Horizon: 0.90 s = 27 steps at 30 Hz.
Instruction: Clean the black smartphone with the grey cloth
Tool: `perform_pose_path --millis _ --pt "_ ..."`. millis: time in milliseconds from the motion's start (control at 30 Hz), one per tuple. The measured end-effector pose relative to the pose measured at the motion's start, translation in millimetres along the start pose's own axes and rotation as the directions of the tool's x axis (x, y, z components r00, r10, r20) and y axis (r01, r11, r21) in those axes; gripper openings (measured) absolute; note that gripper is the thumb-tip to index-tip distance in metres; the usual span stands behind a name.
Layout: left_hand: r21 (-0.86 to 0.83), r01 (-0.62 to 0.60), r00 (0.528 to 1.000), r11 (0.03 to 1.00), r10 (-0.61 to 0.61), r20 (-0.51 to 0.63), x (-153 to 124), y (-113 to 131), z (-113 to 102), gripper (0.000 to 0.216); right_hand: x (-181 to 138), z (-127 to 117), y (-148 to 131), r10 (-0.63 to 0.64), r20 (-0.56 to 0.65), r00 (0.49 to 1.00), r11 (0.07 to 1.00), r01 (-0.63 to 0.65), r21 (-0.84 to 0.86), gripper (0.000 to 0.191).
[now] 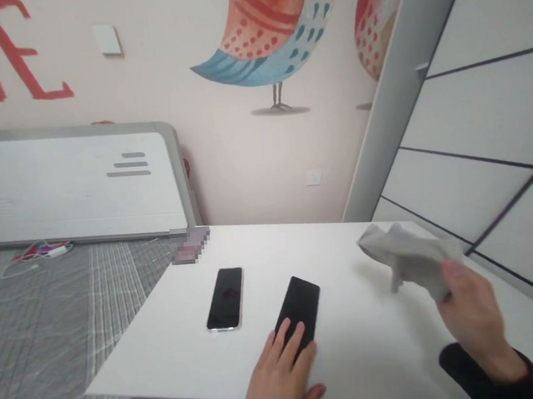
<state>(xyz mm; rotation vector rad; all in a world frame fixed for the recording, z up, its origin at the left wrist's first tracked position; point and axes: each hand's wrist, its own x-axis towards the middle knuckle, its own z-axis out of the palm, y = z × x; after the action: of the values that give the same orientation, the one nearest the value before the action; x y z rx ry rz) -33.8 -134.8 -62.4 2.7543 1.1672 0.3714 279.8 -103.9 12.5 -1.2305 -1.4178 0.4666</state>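
Observation:
My left hand (pixel 284 365) lies on the lower part of a black phone (pixel 302 298), fingers stretched out and slightly apart. That phone rests flat on the white table (pixel 261 243), its lower end covered by my hand. To its left lies a second phone (pixel 225 298) with a dark screen and a pale edge. On the right, my right hand (pixel 473 312) pinches a grey-white cloth (pixel 404 250) above the table. The cloth hangs crumpled and a little blurred, stretching left from my fingers. A dark rounded thing (pixel 454 357) shows beside my right wrist; its kind is unclear.
A pixelated pinkish item (pixel 191 245) lies at the table's far left corner. A white bed headboard (pixel 76 184) and a grey striped bedspread (pixel 64 320) with cables (pixel 49 250) are to the left. White panelled doors (pixel 482 121) stand at the right, and a painted wall (pixel 245 164) is behind.

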Motion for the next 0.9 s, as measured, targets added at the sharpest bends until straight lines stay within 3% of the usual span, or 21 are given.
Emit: perform_pose_path --millis 67,133,200,233,367,500,533,567,667,700,733,800,900 --pt "-0.030 0.016 0.999 0.999 -0.017 -0.035 -0.7 -1.8 -1.6 0.057 -6.2 12.3 -3.7 -0.115 0.002 0.993 0.982 0.114 -0.153 0.050" --pt "-0.039 0.102 0.985 0.994 -0.107 -0.134 -6.0 -5.9 4.5 0.072 -17.0 32.2 -0.4 -0.181 0.226 0.957 0.928 0.242 -0.282 0.049" --pt "-0.054 0.184 0.956 0.981 -0.192 -0.222 -12.7 -9.8 14.3 0.091 -31.7 54.7 8.4 -0.159 0.523 0.837 0.867 0.372 -0.333 0.055" --pt "-0.070 0.204 0.945 0.977 -0.215 -0.246 -15.5 -11.0 18.8 0.096 -40.4 65.3 13.2 -0.136 0.613 0.779 0.831 0.427 -0.357 0.062" --pt "-0.177 0.222 0.933 0.959 -0.261 -0.249 -18.2 -10.8 25.1 0.098 -78.9 96.0 17.9 -0.130 0.736 0.665 0.741 0.558 -0.373 0.099" --pt "-0.294 0.251 0.915 0.922 -0.325 -0.239 -12.2 -7.3 15.4 0.100 -97.1 103.1 7.9 -0.225 0.845 0.486 0.728 0.660 -0.185 0.082" --pt "-0.320 0.267 0.909 0.909 -0.348 -0.231 -10.5 -5.9 12.1 0.100 -95.6 100.5 8.9 -0.220 0.847 0.484 0.729 0.658 -0.188 0.081" --pt "-0.342 0.288 0.902 0.894 -0.374 -0.216 -9.0 -4.3 8.9 0.099 -92.3 96.7 12.0 -0.198 0.829 0.523 0.728 0.645 -0.232 0.082" --pt "-0.382 0.361 0.877 0.851 -0.449 -0.170 -5.7 0.6 1.8 0.092 -80.8 85.0 27.3 -0.096 0.656 0.749 0.675 0.533 -0.511 0.082" --pt "-0.391 0.375 0.871 0.841 -0.463 -0.162 -5.1 1.7 0.8 0.090 -79.6 83.8 30.7 -0.081 0.593 0.801 0.645 0.496 -0.581 0.080" --pt "-0.396 0.380 0.868 0.836 -0.470 -0.161 -4.9 2.2 0.8 0.090 -80.6 84.8 31.8 -0.084 0.569 0.818 0.627 0.487 -0.608 0.080" --pt "-0.400 0.371 0.866 0.838 -0.468 -0.175 -5.5 1.7 3.1 0.091 -87.9 92.1 26.5 -0.133 0.629 0.766 0.644 0.549 -0.533 0.091" --pt "-0.385 0.326 0.874 0.863 -0.431 -0.226 -7.4 -1.3 8.5 0.087 -96.0 103.9 12.2 -0.248 0.772 0.585 0.697 0.661 -0.277 0.098"
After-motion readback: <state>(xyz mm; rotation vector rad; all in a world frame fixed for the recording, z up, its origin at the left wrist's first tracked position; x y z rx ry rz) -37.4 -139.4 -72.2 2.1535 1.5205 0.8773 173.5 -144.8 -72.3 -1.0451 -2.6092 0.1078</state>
